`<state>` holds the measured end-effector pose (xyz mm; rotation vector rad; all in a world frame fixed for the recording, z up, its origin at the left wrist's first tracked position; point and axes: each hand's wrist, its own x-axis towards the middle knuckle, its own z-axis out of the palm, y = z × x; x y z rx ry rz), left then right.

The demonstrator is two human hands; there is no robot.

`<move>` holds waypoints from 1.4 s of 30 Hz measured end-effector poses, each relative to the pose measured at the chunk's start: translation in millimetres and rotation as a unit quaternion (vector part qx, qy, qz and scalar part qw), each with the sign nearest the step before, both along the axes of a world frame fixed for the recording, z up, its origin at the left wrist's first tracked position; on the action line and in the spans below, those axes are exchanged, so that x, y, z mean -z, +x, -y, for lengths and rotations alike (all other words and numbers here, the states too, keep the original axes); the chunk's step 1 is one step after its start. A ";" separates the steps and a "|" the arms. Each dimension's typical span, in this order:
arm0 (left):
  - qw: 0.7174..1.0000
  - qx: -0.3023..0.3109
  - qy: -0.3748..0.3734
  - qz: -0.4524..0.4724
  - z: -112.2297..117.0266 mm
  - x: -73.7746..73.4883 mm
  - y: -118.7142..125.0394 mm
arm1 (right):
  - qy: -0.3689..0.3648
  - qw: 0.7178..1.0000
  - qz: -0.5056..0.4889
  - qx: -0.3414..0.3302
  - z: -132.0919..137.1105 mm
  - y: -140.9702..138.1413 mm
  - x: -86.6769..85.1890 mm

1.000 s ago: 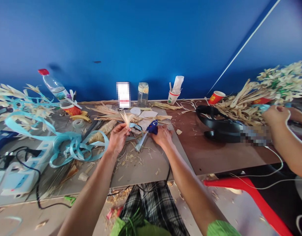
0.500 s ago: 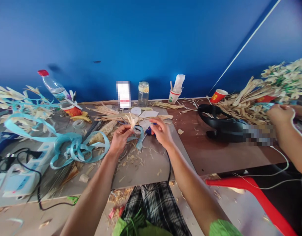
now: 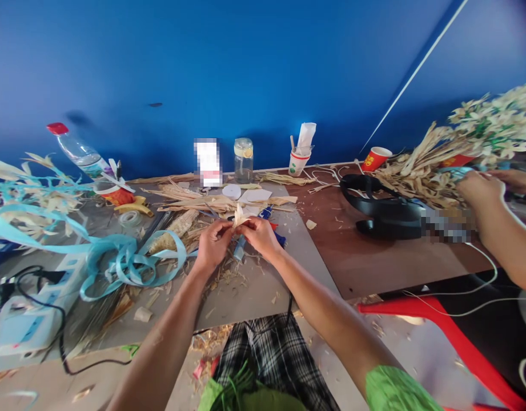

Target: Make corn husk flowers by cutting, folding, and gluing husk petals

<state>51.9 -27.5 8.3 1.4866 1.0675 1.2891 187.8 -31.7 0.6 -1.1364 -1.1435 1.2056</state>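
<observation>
A small pale flower made of corn husk [image 3: 239, 214] is upright between my two hands in front of me. My left hand [image 3: 213, 245] pinches its base from the left. From the right, the fingers of my right hand [image 3: 263, 236] close on the same base, so the lower part is hidden. Just beyond my right hand lies a blue tool [image 3: 266, 213], perhaps a glue gun, partly covered by that hand. A short piece of light blue ribbon [image 3: 239, 249] shows below my fingers, with husk scraps around it.
Tangled blue ribbon [image 3: 117, 257], a white power strip [image 3: 44, 314] and a tilted bottle [image 3: 80, 151] are at left. Dry husks [image 3: 181, 200], a jar [image 3: 244, 160] and a paper cup [image 3: 298, 162] stand behind. At right lie black headgear [image 3: 382, 214] and another person's arm [image 3: 498, 222].
My right hand has moved left from beside the blue tool and now grips the flower together with my left hand. The view has shifted slightly.
</observation>
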 end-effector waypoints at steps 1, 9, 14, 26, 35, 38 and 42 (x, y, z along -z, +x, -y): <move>1.000 -0.006 0.014 -0.012 0.4 0.3 0.1 | -0.008 1.000 -0.002 0.003 0.5 -0.4 0.0; 0.995 -0.036 0.067 -0.060 -0.6 -0.6 -4.5 | -0.020 0.996 -0.063 -0.054 5.8 -0.5 -2.8; 0.990 -0.033 0.103 -0.094 0.1 4.6 -4.3 | -0.009 0.999 -0.025 -0.043 4.6 -2.3 1.9; 0.978 0.075 -0.144 0.132 -6.5 6.6 -9.8 | 0.009 0.997 -0.049 -0.065 7.0 6.6 -8.4; 0.948 0.144 -0.223 0.178 -5.5 6.4 -10.8 | 0.016 0.992 -0.037 -0.117 10.0 6.6 -10.8; 0.936 0.172 -0.241 0.192 -4.6 3.8 -11.3 | 0.015 0.991 -0.030 -0.128 11.0 7.8 -12.9; 0.919 0.211 -0.262 0.207 -4.9 2.7 -12.3 | 0.022 0.990 -0.022 -0.137 10.9 9.7 -12.7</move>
